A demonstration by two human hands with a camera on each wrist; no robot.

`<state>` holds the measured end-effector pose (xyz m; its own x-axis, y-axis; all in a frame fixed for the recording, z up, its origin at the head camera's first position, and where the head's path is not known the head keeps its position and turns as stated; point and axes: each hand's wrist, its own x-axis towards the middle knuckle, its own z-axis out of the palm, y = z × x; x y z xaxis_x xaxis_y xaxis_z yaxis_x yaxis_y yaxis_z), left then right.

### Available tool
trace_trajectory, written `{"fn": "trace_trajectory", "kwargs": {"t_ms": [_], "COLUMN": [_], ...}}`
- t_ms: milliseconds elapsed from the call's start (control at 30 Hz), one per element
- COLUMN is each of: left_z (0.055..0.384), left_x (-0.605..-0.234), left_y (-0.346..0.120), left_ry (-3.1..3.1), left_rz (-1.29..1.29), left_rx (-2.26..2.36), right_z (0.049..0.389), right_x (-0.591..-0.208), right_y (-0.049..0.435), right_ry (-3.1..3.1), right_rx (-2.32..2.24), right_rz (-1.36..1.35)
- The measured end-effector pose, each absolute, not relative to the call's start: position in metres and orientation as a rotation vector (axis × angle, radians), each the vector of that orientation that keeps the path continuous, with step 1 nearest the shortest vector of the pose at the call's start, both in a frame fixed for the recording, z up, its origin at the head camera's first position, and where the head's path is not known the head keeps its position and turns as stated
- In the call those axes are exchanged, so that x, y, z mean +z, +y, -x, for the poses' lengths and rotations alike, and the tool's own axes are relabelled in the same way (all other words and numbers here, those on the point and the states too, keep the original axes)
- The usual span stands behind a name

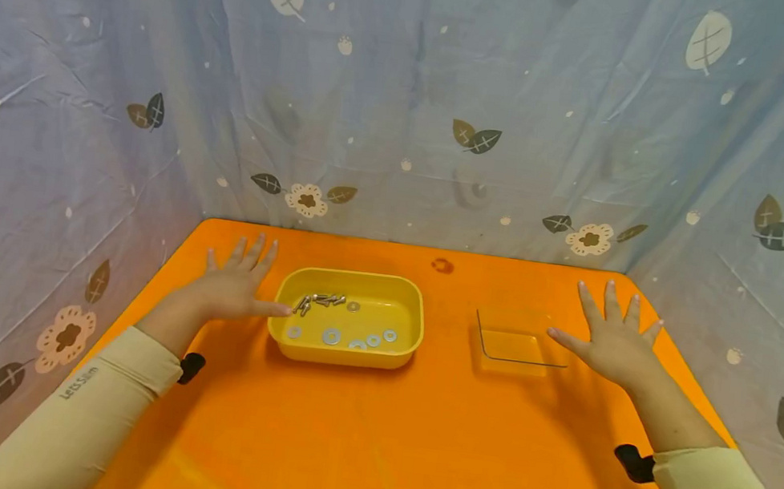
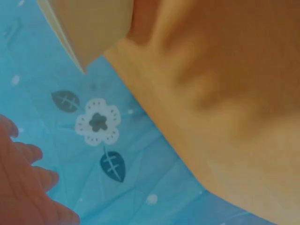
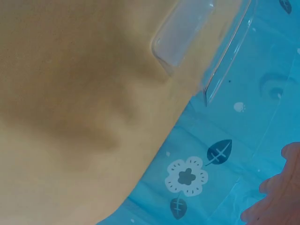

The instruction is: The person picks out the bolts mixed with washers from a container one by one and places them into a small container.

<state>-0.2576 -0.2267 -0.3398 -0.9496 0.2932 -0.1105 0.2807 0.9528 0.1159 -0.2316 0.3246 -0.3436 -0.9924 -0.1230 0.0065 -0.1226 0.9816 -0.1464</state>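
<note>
In the head view a yellow tub (image 1: 343, 357) stands left of centre on the orange table. Several small metal screws (image 1: 328, 299) lie at its back left, and flat washers (image 1: 331, 337) are spread over its floor. My left hand (image 1: 230, 291) is raised beside the tub with fingers spread, its thumb overlapping the tub's left rim in this view. To the right is a clear plastic box (image 1: 520, 361). My right hand (image 1: 613, 342) hovers at its right side, fingers spread and holding nothing. Each wrist view catches only fingertips at a lower corner.
The orange table (image 1: 355, 442) has a dark ring-shaped mark (image 1: 443, 266) near its back edge. A patterned curtain (image 1: 411, 77) encloses the back and both sides. Black straps or mounts (image 1: 191, 368) show under both wrists.
</note>
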Motion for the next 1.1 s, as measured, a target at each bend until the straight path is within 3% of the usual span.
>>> {"fn": "trace_trajectory", "kwargs": {"t_ms": [1100], "left_z": [0.256], "left_x": [-0.387], "left_y": [-0.202], "left_ry": [2.891], "left_rz": [-0.508], "left_rx": [0.217], "right_z": [0.240], "right_x": [-0.346], "right_y": [0.321], "right_ry": [3.086], "right_rx": [-0.245], "right_rz": [0.234]}}
